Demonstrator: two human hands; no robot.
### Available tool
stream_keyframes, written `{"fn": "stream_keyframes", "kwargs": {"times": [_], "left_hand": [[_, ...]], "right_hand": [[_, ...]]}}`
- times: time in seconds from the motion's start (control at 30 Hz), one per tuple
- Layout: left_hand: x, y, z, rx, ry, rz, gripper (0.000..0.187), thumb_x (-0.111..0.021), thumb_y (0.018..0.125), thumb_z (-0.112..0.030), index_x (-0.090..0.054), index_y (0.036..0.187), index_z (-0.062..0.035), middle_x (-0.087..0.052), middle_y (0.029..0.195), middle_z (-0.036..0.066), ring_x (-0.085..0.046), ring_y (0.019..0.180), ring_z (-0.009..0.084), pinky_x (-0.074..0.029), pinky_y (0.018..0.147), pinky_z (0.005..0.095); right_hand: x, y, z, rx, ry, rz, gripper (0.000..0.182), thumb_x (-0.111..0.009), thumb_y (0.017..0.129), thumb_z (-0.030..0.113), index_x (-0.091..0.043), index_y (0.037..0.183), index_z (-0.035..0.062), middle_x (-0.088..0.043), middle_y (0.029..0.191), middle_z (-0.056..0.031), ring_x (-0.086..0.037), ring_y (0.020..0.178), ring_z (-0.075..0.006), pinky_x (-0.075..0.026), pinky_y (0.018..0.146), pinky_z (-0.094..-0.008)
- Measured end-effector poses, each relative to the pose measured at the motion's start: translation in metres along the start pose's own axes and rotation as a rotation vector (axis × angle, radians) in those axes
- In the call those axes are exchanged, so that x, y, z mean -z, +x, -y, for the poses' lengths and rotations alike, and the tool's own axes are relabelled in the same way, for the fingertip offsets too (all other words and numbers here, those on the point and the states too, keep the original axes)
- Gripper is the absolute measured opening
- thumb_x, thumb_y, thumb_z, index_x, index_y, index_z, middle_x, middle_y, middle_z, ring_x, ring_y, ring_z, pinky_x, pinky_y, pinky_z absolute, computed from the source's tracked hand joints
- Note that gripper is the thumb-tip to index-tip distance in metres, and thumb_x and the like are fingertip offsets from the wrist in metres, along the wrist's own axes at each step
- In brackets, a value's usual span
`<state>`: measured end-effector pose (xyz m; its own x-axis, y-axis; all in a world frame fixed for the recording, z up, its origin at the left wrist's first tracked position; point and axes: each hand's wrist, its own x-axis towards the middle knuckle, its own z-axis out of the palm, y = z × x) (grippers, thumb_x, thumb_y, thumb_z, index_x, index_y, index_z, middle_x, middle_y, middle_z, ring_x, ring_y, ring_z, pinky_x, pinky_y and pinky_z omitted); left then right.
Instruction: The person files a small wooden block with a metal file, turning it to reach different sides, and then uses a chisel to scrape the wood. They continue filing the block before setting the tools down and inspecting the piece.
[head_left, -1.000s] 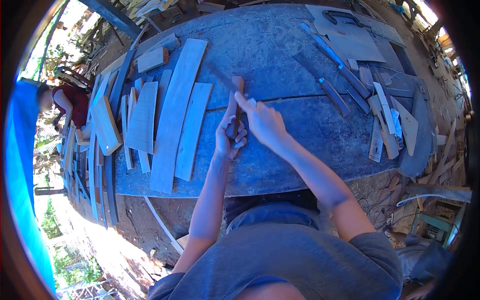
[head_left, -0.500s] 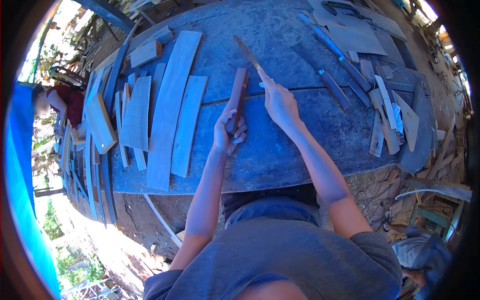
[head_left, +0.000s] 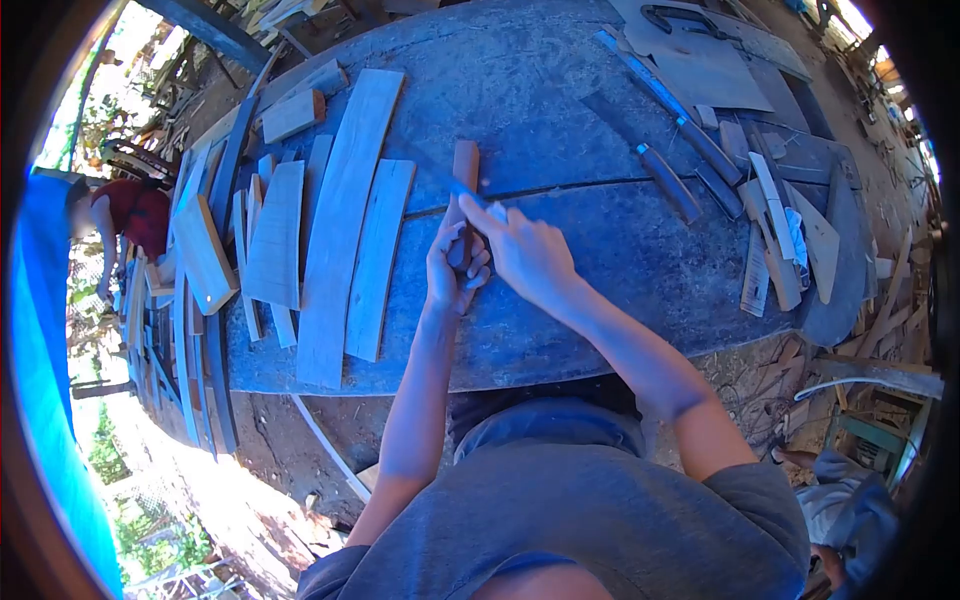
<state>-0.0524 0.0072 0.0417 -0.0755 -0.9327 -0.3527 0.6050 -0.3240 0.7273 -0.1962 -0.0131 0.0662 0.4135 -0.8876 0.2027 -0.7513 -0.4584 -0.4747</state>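
My left hand point(head_left: 450, 272) is wrapped around the lower part of a reddish-brown wooden piece point(head_left: 466, 162), which points away from me above the table. My right hand point(head_left: 532, 250) is closed on the handle end of a file point(head_left: 432, 168), a long flat tool whose blade is smeared by motion. That blade lies slantwise across the wooden piece and sticks out to its left. The right fingers are very close to the left hand; whether they touch the wood cannot be made out. The file's handle is mostly hidden in my grip.
Boards point(head_left: 350, 220) and offcuts lie on the table's left side. To the right are a wooden-handled tool point(head_left: 668, 182), a long blue tool point(head_left: 655, 82), wood scraps point(head_left: 775, 215) and a clamp point(head_left: 690, 20). One person point(head_left: 135, 215) is at far left, another point(head_left: 840, 510) at lower right.
My right hand has moved left and toward me, bringing the file from beside the wooden piece to across it. The left hand keeps its hold nearly in place.
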Motion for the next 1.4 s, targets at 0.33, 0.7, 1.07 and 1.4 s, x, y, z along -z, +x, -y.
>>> {"fn": "stream_keyframes", "kwargs": {"times": [0.33, 0.7, 1.07, 1.4], "left_hand": [[0.007, 0.005, 0.003, 0.026, -0.011, 0.018, 0.028, -0.049, 0.095, -0.034, -0.046, 0.089, -0.0067, -0.045, 0.067, 0.002, -0.040, 0.050, 0.0090, -0.030, 0.037, 0.0216], [0.000, 0.001, 0.001, 0.039, -0.036, -0.016, 0.033, -0.050, 0.093, -0.035, -0.047, 0.082, -0.0040, -0.045, 0.067, 0.003, -0.039, 0.050, 0.0101, -0.030, 0.036, 0.0224], [0.003, 0.004, 0.004, 0.040, -0.003, -0.053, 0.028, -0.052, 0.093, -0.032, -0.046, 0.084, -0.0062, -0.045, 0.066, 0.003, -0.040, 0.049, 0.0098, -0.031, 0.036, 0.0224], [-0.003, -0.003, 0.004, -0.020, 0.082, 0.009, 0.036, -0.050, 0.095, -0.028, -0.043, 0.127, -0.0131, -0.045, 0.067, 0.002, -0.040, 0.050, 0.0091, -0.031, 0.038, 0.0232]], "right_hand": [[-0.006, 0.035, -0.012, -0.057, 0.004, -0.040, 0.051, -0.046, 0.092, 0.011, -0.044, 0.141, 0.0204, -0.066, 0.105, -0.0205, -0.069, 0.082, -0.0381, -0.056, 0.065, -0.0471], [-0.021, 0.061, -0.022, -0.043, 0.081, -0.147, 0.046, -0.044, 0.093, 0.011, -0.050, 0.138, 0.0193, -0.067, 0.101, -0.0184, -0.068, 0.083, -0.0396, -0.057, 0.068, -0.0475], [-0.016, 0.063, -0.017, -0.073, 0.050, -0.091, 0.048, -0.042, 0.093, 0.010, -0.046, 0.140, 0.0192, -0.067, 0.102, -0.0200, -0.068, 0.083, -0.0395, -0.056, 0.068, -0.0477], [-0.005, 0.077, -0.041, -0.185, 0.067, -0.001, 0.049, -0.043, 0.093, 0.010, -0.045, 0.141, 0.0198, -0.066, 0.104, -0.0211, -0.067, 0.091, -0.0393, -0.055, 0.074, -0.0487]]}}
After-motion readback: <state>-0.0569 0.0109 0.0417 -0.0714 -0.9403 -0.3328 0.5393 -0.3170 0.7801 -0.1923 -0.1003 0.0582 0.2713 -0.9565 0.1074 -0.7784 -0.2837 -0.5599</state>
